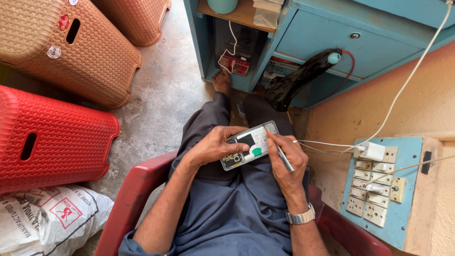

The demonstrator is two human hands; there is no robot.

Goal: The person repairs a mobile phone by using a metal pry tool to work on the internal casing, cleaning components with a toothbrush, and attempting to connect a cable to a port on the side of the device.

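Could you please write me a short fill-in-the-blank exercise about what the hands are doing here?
1. The left hand holds an opened ____.
2. The right hand holds a thin metal ____ against it.
3. The person sits on a ____ chair.
4. A wristwatch is on the ____ wrist.

Missing words: phone; tool; red; right

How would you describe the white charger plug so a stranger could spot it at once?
Find the blue switchboard on the wall at the right. At its top left corner sits the white charger plug, a boxy block trailing a white cable; the cream switches below lie flat.

Repair stall: switchboard (379,189), opened phone (250,145)
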